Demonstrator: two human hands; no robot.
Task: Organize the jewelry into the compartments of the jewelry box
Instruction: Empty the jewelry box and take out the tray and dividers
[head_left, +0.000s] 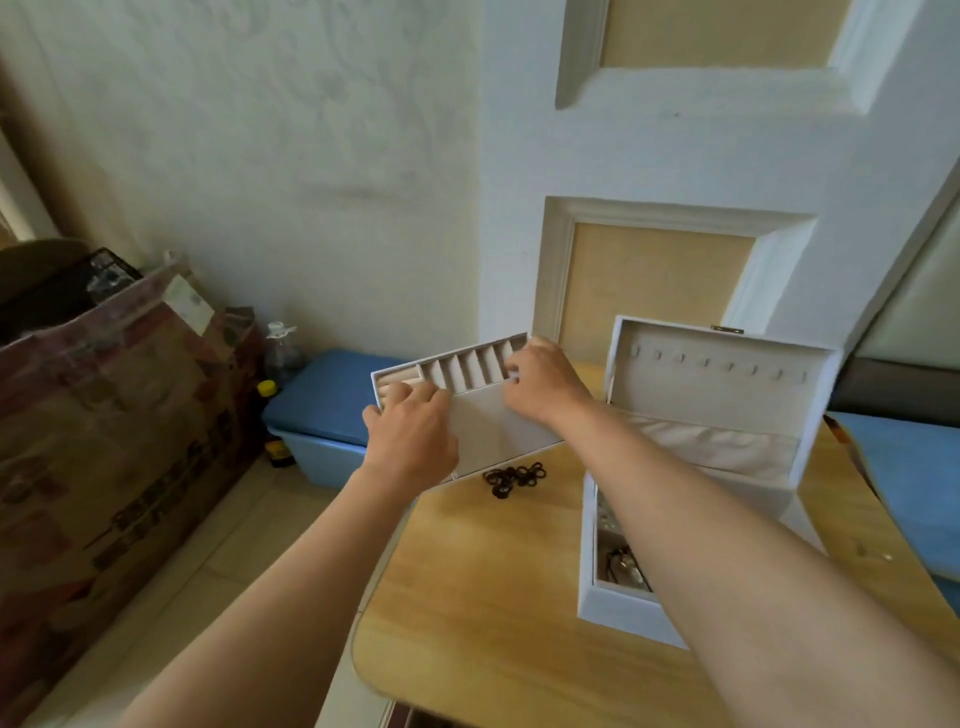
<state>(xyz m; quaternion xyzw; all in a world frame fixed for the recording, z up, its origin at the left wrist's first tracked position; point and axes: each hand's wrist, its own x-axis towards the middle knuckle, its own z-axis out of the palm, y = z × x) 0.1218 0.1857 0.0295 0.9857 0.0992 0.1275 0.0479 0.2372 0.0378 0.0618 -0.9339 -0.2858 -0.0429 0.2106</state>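
**Both hands on the lifted tray, box open to the right**

Nearest us is the rounded near-left corner of the wooden worktop (493, 582), its left edge running away toward the far left, with pale floor tiles (234, 545) below it. Our two forearms reach out over this corner.

On the right of the worktop sits the white jewelry box (613, 608). Its base is open, and a tangle of jewelry (621, 564) shows inside it, partly hidden by our right forearm. We cannot tell the single pieces apart.

Farther out, a small heap of black hair ties (511, 478) lies on the bare wood just left of the box.

Above the heap we hold the tray (483, 415), tilted, over the far-left edge of the worktop. Our left hand (410, 436) grips its left end with fingers curled over the rim. Our right hand (540, 384) grasps its right far end, fingers bent onto the row of narrow slots. The tray is apart from the box, up and to its left.

Behind our right hand the box's lid (717, 384) stands upright, with a row of small hooks and a cloth pocket inside.

On the floor to the left stand a large cardboard box (104, 441), two bottles (280, 353) and a blue lidded bin (332, 395). That leaves only a narrow strip of floor beside the worktop. A blue cloth (914, 467) lies at the far right.

Beyond everything rise a pale wall (260, 156) and a white panelled door (649, 156).
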